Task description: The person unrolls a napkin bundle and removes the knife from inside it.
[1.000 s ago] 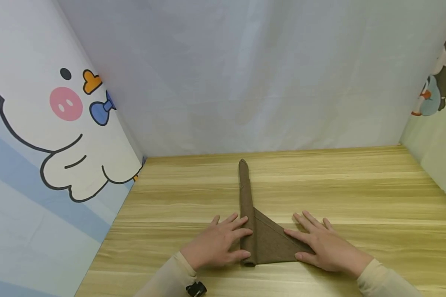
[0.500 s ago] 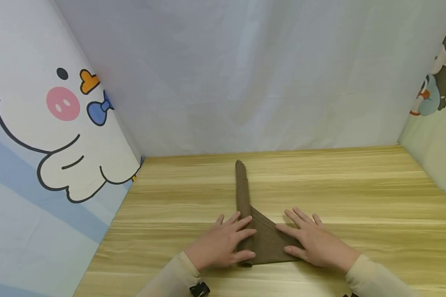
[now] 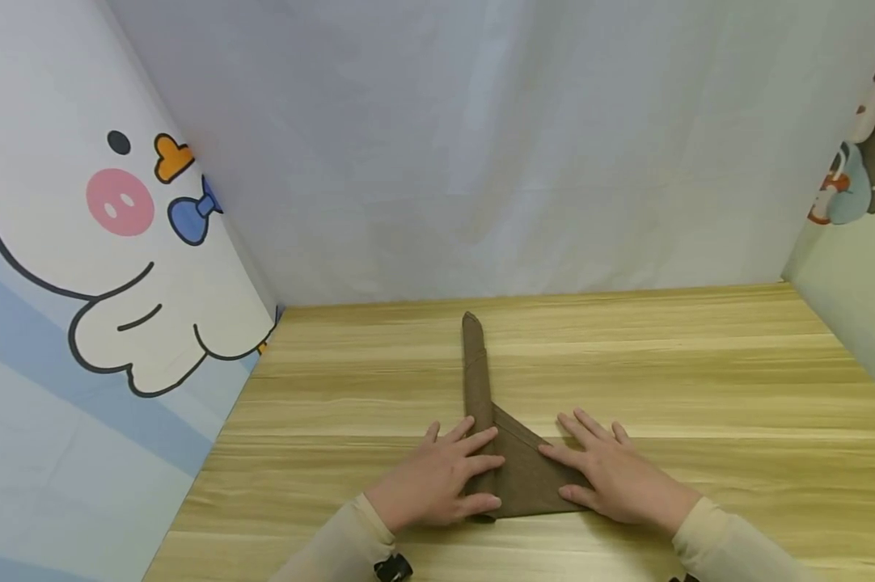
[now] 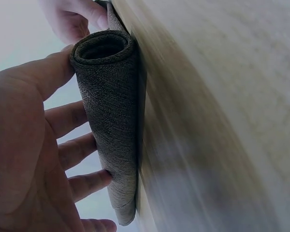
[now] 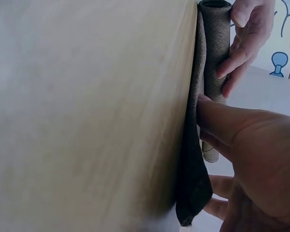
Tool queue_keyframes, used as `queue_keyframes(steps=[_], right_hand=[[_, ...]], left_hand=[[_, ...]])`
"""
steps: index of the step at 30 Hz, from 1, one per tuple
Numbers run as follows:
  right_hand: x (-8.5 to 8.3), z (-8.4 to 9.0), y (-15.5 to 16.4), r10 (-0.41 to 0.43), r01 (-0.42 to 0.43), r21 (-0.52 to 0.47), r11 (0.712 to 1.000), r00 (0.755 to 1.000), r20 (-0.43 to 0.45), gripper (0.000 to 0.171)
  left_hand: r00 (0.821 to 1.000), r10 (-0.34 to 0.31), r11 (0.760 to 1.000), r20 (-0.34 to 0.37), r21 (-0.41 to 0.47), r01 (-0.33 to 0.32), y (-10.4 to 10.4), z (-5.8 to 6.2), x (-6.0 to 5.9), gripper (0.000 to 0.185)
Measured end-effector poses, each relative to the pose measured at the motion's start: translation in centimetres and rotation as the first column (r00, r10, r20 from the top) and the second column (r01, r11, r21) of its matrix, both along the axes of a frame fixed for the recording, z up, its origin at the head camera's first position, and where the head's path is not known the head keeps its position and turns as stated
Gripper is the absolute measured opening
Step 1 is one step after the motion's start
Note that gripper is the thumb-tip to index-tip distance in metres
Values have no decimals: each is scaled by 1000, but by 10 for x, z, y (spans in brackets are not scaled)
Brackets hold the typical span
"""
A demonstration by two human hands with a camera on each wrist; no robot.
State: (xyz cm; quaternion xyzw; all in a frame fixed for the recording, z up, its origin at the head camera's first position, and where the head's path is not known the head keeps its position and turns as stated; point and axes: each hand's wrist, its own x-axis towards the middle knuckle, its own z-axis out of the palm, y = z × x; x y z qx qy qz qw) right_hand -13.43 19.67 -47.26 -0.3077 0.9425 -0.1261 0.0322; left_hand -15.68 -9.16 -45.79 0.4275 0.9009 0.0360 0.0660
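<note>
Brown cloth [image 3: 521, 477], rolled left, flat right, lies under the spread left grip [image 3: 437, 478] and spread right grip [image 3: 614, 477]; wrist views show its hollow end [image 4: 102, 47], the head view barely.

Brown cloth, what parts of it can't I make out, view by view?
Head view: right corner of the brown cloth, under the right hand.
Head view: part of the roll, under the left hand.
Left wrist view: the roll's inside, too dark.
Right wrist view: part of the roll, behind the right hand.
</note>
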Motion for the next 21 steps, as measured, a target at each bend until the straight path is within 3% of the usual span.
queue_keyframes(steps=[14,21], right_hand=[[0,0,0,-45,45,22,999,999,3,56],[0,3,2,-62,62,48,997,998,-1,57]], left_hand=[[999,18,1000,29,6,-18,0,-1,-1,57],[1000,24,1000,8,8,-25,-1,-2,-2,57]])
